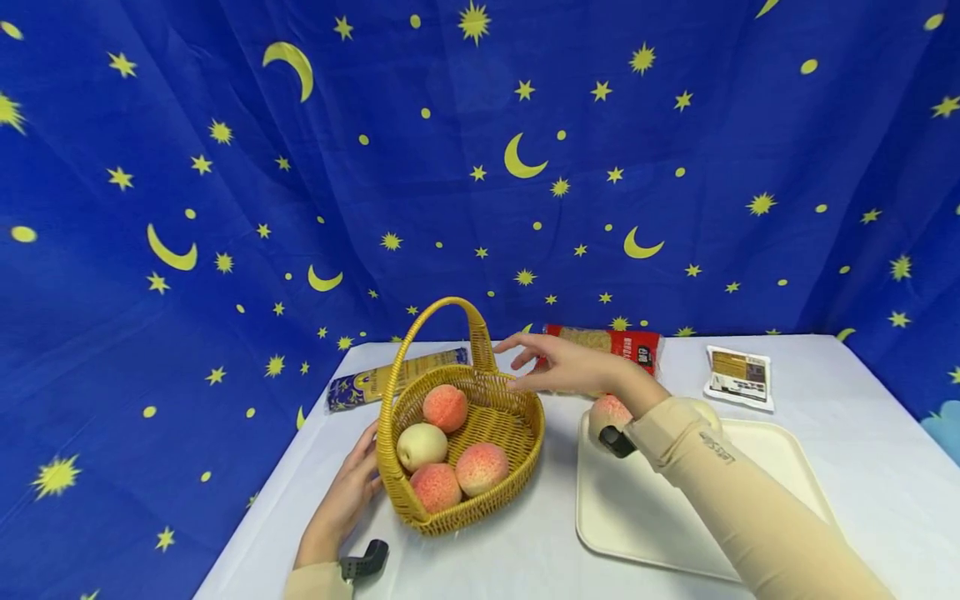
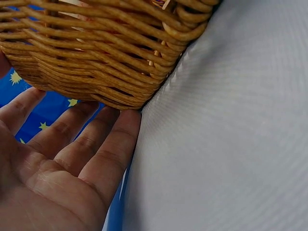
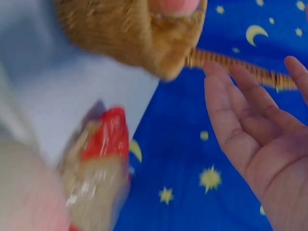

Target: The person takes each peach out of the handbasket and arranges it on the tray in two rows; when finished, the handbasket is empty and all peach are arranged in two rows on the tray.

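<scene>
A yellow-brown wicker basket (image 1: 517, 483) with a tall arched handle (image 1: 442, 302) stands on the white table. Inside it lie three pink-orange peaches, one of them this peach (image 1: 482, 468), and a pale round fruit (image 1: 422, 447). My left hand (image 1: 351, 487) is at the basket's left side; in the left wrist view its fairly straight fingers (image 2: 103, 163) reach the woven wall near the base. My right hand (image 1: 573, 367) is over the basket's right rear rim beside the handle, fingers extended and nothing in them. In the right wrist view its fingertips overlap the handle (image 3: 260, 74).
A cream tray (image 1: 660, 525) lies at the right, with a peach (image 1: 609, 412) and a pale fruit (image 1: 705, 411) at its far edge, partly behind my right arm. Behind are a blue-yellow pasta packet (image 1: 360, 390), a red packet (image 1: 637, 346) and a white pouch (image 1: 738, 379).
</scene>
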Demonstrator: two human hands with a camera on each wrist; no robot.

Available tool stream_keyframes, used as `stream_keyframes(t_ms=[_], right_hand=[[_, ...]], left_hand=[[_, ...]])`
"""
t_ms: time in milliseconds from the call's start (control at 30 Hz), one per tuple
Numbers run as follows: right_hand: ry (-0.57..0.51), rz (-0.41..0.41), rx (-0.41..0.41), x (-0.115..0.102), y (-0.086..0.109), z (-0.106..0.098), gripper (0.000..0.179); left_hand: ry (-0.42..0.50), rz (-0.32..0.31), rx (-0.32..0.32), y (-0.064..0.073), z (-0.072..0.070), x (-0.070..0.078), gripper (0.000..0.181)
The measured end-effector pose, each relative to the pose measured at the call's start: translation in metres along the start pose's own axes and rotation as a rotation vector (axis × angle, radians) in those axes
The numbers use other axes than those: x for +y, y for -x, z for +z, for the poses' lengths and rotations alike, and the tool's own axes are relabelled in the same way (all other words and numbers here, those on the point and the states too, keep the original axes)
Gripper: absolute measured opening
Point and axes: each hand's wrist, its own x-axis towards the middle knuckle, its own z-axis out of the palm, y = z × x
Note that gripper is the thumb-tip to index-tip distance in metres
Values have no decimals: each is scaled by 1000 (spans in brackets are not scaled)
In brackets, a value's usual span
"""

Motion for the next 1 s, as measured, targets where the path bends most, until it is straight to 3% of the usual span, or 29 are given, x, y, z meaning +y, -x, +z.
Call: stream_keyframes(t_ms=[467, 667, 800, 1000], right_hand=[[41, -12, -126, -17, -66, 40, 57], [147, -44, -162, -20, -91, 56, 60], [199, -95, -182, -21, -102, 64, 59], [171, -48, -202, -22, -108, 67, 60]], left_hand=[[1, -9, 3, 1, -1, 2, 60], [11, 0, -7, 0, -1, 0, 58], [27, 11, -17, 0, -2, -1, 57], [26, 15, -23, -1, -1, 0, 58]])
